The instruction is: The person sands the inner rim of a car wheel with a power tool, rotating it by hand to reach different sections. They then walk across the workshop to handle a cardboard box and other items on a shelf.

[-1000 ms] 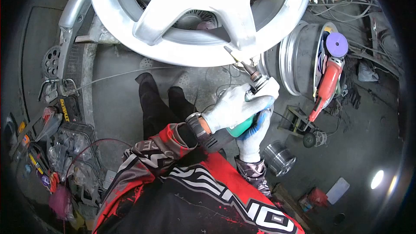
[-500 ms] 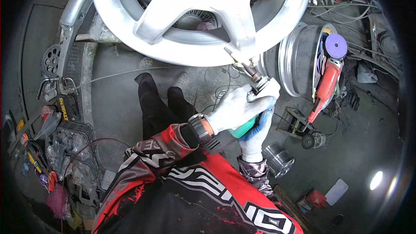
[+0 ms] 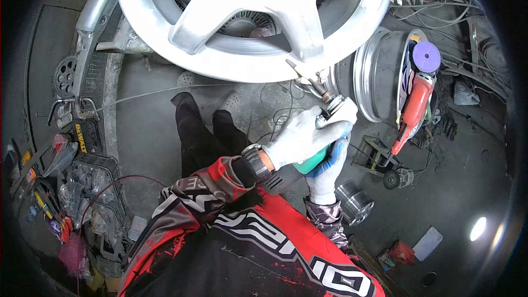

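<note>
Both my gloved hands are closed around a straight grinder with a green body (image 3: 312,163). My left hand (image 3: 302,137), with a watch at its wrist, wraps over the front of the tool near its metal collar. From the right side, my right hand (image 3: 325,173) grips the green body, partly hidden behind the left. A narrow pointed attachment (image 3: 312,82) sticks out of the collar, its tip overlapping the lower rim of a silver alloy wheel (image 3: 220,69). The wheel's spokes face me.
Right of my hands, a red angle grinder (image 3: 419,102) with a purple disc (image 3: 426,56) leans on another wheel rim (image 3: 379,74). Cables (image 3: 440,5) loop at the upper right. Plastic-wrapped items and a DeWalt box (image 3: 85,137) lie at left. A clear round container (image 3: 355,203) stands low right.
My hands and the grinder have shifted very slightly to the right. The wheel sits a touch higher in view; the grip is unchanged.
</note>
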